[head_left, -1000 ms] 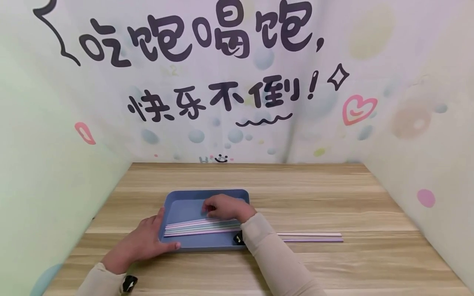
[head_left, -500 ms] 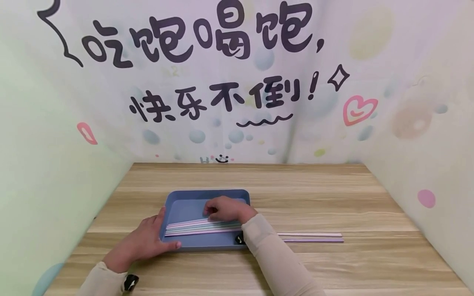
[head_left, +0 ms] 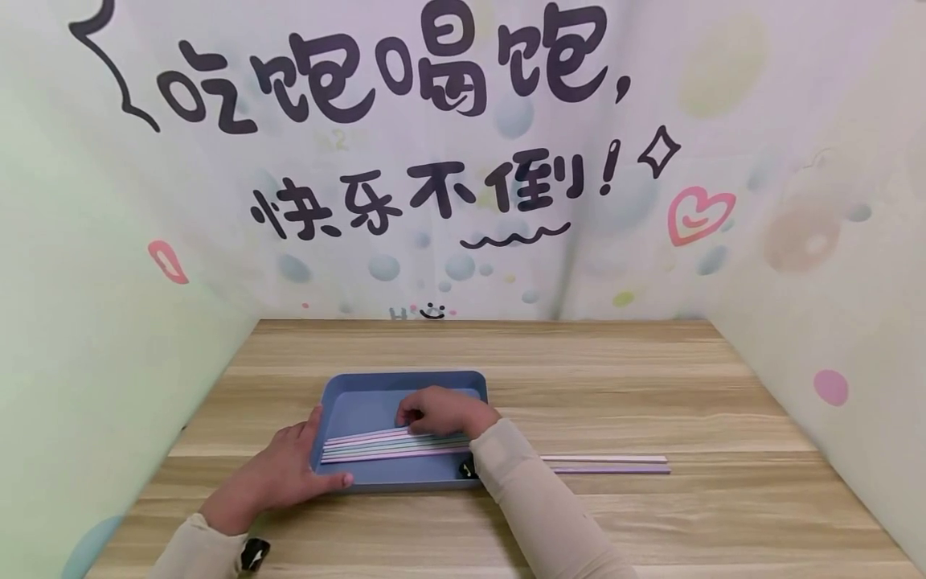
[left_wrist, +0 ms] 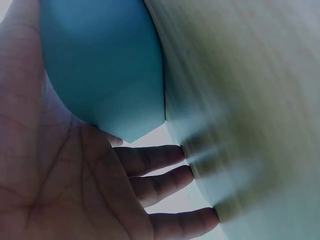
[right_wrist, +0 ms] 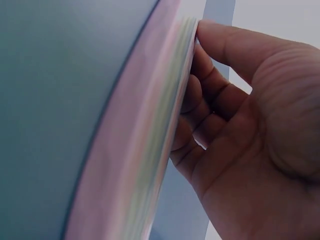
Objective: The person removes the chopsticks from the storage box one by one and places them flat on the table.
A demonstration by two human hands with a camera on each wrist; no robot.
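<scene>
A shallow blue tray [head_left: 365, 396] holds several thin pastel sticks [head_left: 369, 447], lying side by side. My left hand [head_left: 278, 474] spans the tray's near left corner, thumb along the front rim and index finger up the left side. In the left wrist view, the other fingers [left_wrist: 165, 185] stretch straight with their tips at the table. My right hand [head_left: 441, 410] is inside the tray at the bundle's far edge. In the right wrist view, its thumb and curled fingers pinch at the outer edge of the sticks [right_wrist: 160, 115]. The sticks' right ends are hidden behind my wrist.
Two more long sticks, one white [head_left: 608, 459] and one purple [head_left: 615, 470], show on the wooden table [head_left: 694, 402] to the right of the tray. A printed cloth wall [head_left: 463, 273] rises behind the table, with pale walls on both sides.
The right hand has shifted very slightly toward the sticks; its fingers look a bit more curled. The left hand, tray and sticks keep their places.
</scene>
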